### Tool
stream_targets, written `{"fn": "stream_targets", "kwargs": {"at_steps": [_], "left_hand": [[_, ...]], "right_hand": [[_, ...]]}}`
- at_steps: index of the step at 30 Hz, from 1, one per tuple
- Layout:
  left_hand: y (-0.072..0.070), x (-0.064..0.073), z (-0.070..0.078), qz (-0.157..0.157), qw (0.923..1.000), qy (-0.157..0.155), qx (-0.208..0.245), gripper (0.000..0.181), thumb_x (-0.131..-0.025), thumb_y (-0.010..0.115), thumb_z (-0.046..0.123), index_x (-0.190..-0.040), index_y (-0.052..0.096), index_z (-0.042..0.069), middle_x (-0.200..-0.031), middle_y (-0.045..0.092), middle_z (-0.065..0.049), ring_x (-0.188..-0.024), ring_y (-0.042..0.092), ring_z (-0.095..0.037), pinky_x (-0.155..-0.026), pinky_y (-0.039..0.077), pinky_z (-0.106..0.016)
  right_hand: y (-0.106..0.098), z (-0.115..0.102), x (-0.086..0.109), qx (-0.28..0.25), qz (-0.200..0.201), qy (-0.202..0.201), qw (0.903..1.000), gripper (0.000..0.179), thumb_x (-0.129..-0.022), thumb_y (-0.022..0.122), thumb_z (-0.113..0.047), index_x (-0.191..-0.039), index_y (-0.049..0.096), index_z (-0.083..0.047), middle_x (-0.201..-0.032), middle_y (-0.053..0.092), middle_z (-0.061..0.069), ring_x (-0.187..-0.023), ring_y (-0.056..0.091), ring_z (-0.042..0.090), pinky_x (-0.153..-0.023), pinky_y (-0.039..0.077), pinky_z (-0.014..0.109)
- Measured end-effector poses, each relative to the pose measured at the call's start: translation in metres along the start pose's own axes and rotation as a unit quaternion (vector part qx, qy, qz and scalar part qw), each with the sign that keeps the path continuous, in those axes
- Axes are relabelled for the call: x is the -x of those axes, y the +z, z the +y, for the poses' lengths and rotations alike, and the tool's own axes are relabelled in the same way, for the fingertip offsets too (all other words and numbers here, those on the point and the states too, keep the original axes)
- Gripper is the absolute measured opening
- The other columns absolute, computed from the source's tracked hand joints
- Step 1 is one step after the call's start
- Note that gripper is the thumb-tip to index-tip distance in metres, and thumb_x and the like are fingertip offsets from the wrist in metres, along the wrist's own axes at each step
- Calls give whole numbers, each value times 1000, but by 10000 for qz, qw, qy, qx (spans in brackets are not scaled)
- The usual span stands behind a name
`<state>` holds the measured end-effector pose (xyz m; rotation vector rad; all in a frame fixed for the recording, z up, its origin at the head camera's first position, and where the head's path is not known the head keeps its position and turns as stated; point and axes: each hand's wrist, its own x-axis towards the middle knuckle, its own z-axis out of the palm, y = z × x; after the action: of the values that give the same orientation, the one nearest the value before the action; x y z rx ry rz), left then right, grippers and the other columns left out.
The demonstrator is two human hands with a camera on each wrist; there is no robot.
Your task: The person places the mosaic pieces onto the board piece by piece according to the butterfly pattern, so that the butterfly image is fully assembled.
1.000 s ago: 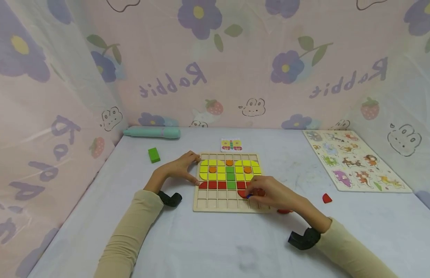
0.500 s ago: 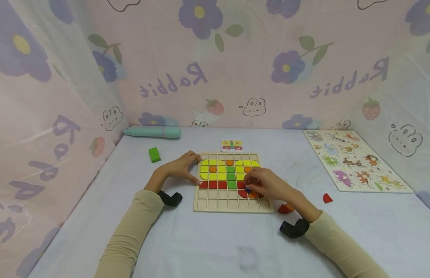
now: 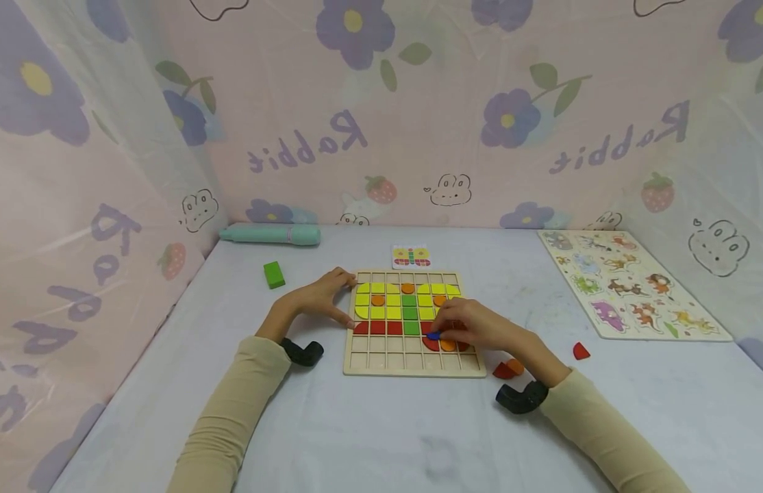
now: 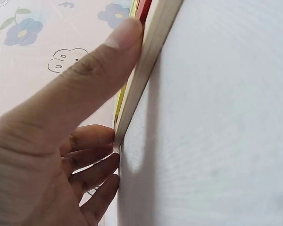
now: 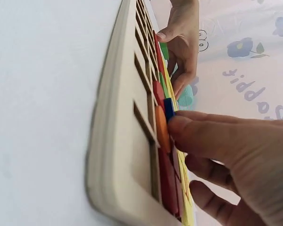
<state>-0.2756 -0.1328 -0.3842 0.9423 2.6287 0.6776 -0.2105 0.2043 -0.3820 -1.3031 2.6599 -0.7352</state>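
Note:
A wooden grid board [image 3: 381, 363] lies on the table, filled in part with yellow, green, red and orange pieces. My left hand [image 3: 322, 296] rests at its left side. Thumb [image 4: 87, 73] and fingertips touch the edge there in the left wrist view. Over the right part of the board, my right hand [image 3: 480, 325] pinches a small flat blue piece [image 5: 169, 108]. The blue piece [image 3: 433, 336] is low over the red pieces, beside an orange round piece [image 3: 447, 346]. Its full shape is hidden by the fingers.
A small pattern card [image 3: 410, 257] lies behind the board. Loose red [image 3: 502, 371] and orange [image 3: 515, 366] pieces are right of it, with another red piece [image 3: 581, 351] farther right. A green block [image 3: 273, 274], a teal tube [image 3: 270, 235] and an animal puzzle board [image 3: 628, 287] stand around.
My right hand has shifted left and slightly back with the blue piece, which now looks flatter against the board. An orange round piece on the board has come into view. My left hand stays put.

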Motion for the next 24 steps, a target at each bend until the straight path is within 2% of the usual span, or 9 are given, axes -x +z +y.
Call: {"fn": "stream_targets", "kwargs": {"at_steps": [4, 9, 20, 24], "left_hand": [[-1, 0, 0, 10, 10000, -13, -72, 89, -67, 82, 42, -135, 41, 2, -138, 35, -14, -132, 30, -29, -111, 23, -44], [-1, 0, 0, 22, 10000, 21, -63, 89, -67, 82, 43, -134, 42, 1, -138, 35, -15, -132, 30, -29, -111, 23, -44], [-1, -1, -1, 9, 10000, 26, -24, 89, -67, 82, 43, -134, 42, 2, -138, 35, -15, -132, 30, -29, -111, 23, -44], [-1, -1, -1, 6, 10000, 19, -18, 88, -67, 82, 44, -134, 42, 2, -138, 35, -14, -132, 30, -29, -111, 24, -44]], "right_hand": [[2, -1, -3, 124, 52, 124, 9998, 10, -84, 70, -18, -93, 69, -16, -90, 59, -9, -83, 50, 8, -77, 48, 24], [8, -5, -7, 187, 73, 82, 9998, 16, -84, 70, -23, -98, 69, -15, -92, 58, -8, -83, 48, 8, -75, 47, 23], [22, -24, -25, 98, 133, -157, 9997, 12, -83, 71, -21, -93, 70, -15, -84, 62, -10, -72, 51, 5, -65, 48, 18], [26, -29, -28, 267, 229, -38, 9994, 14, -83, 72, -22, -93, 69, -14, -85, 62, -8, -72, 50, 5, -64, 47, 17]]}}
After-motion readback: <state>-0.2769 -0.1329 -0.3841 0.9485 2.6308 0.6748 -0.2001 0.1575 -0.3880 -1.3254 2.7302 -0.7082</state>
